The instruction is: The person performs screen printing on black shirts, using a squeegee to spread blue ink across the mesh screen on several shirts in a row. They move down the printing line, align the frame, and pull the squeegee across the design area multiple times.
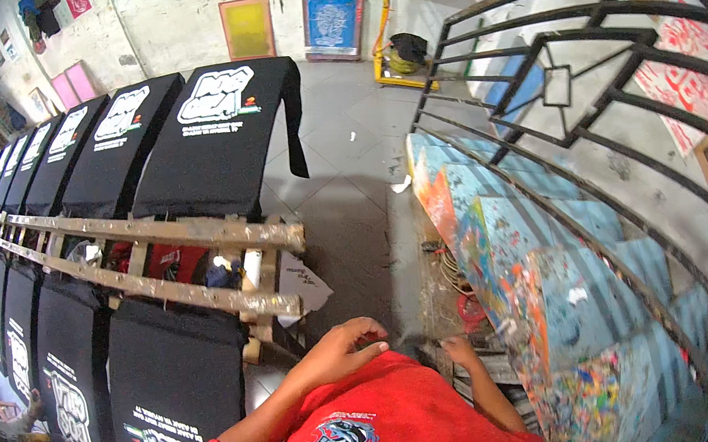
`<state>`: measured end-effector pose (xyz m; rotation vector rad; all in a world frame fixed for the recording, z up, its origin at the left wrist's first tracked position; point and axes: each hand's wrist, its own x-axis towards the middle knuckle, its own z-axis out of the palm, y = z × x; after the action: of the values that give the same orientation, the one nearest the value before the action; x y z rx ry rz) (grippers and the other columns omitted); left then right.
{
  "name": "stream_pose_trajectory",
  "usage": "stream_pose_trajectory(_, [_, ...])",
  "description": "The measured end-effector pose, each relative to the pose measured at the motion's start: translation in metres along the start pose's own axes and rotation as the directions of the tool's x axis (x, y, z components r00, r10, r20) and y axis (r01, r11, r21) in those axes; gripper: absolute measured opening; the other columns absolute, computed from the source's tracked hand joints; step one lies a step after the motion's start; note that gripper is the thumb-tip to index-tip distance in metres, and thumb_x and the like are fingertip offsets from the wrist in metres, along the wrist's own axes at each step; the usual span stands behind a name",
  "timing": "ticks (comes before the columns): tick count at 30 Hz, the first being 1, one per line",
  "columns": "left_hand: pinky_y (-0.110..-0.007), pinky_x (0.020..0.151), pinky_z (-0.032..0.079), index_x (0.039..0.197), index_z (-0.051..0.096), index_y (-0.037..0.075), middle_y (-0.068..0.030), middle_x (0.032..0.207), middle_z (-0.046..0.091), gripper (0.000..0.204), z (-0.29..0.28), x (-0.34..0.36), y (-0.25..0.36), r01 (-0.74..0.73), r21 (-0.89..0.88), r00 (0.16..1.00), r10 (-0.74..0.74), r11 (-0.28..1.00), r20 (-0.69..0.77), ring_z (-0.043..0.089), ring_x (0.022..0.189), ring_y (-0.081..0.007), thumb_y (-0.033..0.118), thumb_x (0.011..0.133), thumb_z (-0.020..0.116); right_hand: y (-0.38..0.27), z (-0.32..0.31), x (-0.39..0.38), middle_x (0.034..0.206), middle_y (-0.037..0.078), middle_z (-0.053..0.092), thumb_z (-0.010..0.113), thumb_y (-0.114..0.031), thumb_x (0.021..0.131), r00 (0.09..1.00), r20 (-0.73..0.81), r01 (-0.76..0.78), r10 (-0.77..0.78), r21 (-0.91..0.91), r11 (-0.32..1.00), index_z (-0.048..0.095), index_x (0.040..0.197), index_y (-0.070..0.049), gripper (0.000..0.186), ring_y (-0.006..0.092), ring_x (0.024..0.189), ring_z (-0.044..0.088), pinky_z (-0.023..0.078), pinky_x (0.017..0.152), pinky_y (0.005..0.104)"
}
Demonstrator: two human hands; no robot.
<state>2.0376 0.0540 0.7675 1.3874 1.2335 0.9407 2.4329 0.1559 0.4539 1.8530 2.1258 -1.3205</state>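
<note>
My left hand [351, 346] is in front of my red shirt, its fingers loosely bent with a gap beside the thumb. It shows nothing in its grasp. My right hand [458, 352] hangs farther right, past the edge of the shirt; it is small in view and its finger closure is unclear. A blurred dark patch lies between the two hands, too indistinct to name. Left of me, black T-shirts [214, 141] with white prints lie spread on boards in two rows. The nearest black T-shirt [179, 369] is by my left forearm.
Paint-stained wooden rails [175, 289] run between the T-shirt rows, their ends close to my left hand. Paint-splashed blue steps [579, 299] with a black metal railing [555, 87] rise on the right. Framed screens [334, 25] lean on the far wall beside a yellow rack [389, 46].
</note>
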Motion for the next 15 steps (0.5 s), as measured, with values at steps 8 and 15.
stream_pose_trajectory(8, [-0.036, 0.084, 0.048, 0.105, 0.06, 0.0, -0.015, 0.102, 0.063, 0.026, -0.085, 0.131, -0.01, 0.084, -0.007, 0.988, -0.085, 0.996, -0.128, 0.062, 0.096, -0.0287, 0.02, 0.089, 0.063, 0.077, -0.001, 0.124, 0.072, 0.011, 0.063, 0.051, -0.028, 0.091, 0.99, 0.138, -0.003, 0.01, -0.053, 0.999, 0.065, 0.089, 0.002, 0.033, 0.0235, 0.07, 0.063, 0.048, 0.065, 0.0375])
stream_pose_trajectory(15, [-0.037, 0.079, 0.049, 0.101, 0.06, -0.001, -0.0178, 0.095, 0.063, 0.025, -0.15, 0.261, -0.028, 0.203, 0.01, 0.898, -0.182, 0.979, -0.401, 0.063, 0.09, -0.0283, 0.02, 0.088, 0.063, 0.011, -0.115, 0.349, 0.075, 0.013, 0.064, 0.052, -0.032, 0.093, 0.87, 0.258, 0.493, -0.42, -0.419, 0.763, 0.064, 0.093, 0.003, 0.037, 0.024, 0.068, 0.063, 0.048, 0.063, 0.0396])
